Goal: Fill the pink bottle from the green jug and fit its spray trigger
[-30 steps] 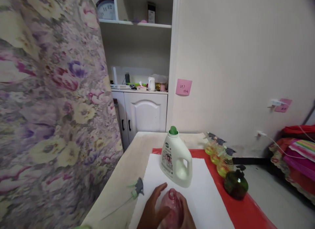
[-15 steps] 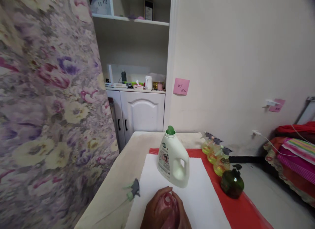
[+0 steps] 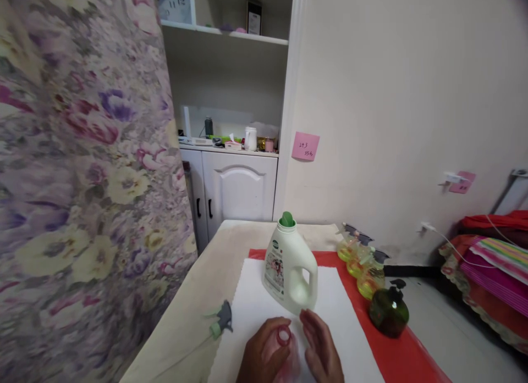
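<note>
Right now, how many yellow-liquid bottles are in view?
3, along the right side of the table: far bottle, middle bottle, near bottle; overlapping, so another may be hidden.

Items Seen in Part or Illegible

Pink bottle (image 3: pixel 292 365): left side covered by the left hand (image 3: pixel 262 354); base cut off at the lower edge.
Right hand (image 3: pixel 324 347): wrist cropped, lower edge; left wrist likewise.
Jug label (image 3: pixel 274 268): small print unreadable.
Spray bottles (image 3: pixel 371 278), three: rear two partly hidden by those in front.
Wall clock (image 3: pixel 175 8): top cropped.
Far pink note (image 3: pixel 462 183): writing too small to read.
Floral curtain (image 3: pixel 91 179): cut off, left edge.
Bedding (image 3: pixel 495 262): cut off, right edge.
</note>
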The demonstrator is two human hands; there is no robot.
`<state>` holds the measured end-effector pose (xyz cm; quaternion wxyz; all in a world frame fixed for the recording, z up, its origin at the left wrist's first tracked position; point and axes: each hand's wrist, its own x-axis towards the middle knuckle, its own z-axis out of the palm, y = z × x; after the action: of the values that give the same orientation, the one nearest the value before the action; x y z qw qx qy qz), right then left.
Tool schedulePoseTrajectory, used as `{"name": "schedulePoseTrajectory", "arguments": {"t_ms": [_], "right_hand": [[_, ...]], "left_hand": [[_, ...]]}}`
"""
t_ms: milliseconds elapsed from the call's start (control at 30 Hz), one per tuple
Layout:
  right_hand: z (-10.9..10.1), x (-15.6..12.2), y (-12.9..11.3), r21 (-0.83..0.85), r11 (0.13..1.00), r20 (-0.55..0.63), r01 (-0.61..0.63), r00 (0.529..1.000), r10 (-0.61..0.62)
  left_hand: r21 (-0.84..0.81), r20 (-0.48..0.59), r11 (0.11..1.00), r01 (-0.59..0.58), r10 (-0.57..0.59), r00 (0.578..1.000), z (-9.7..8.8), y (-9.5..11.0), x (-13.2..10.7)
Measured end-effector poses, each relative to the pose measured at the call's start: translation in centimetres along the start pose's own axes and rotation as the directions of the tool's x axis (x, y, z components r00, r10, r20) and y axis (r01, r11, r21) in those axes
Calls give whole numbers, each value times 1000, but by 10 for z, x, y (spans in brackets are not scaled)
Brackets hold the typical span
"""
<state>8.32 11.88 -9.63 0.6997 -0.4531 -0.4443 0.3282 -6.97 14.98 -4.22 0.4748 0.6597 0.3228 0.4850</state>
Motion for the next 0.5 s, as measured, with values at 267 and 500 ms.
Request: {"name": "schedulePoseTrajectory", "arguments": {"t_ms": [267, 500], "right_hand": [[-19, 68, -38, -145, 987, -136, -75, 989, 55], [-11, 116, -26, -168, 984, 76, -65, 994, 79]], "left_hand": [[-19, -68, 999, 32, -33, 997, 5, 5, 1], [32, -21, 999, 18, -17, 1000, 3, -30, 6]]}}
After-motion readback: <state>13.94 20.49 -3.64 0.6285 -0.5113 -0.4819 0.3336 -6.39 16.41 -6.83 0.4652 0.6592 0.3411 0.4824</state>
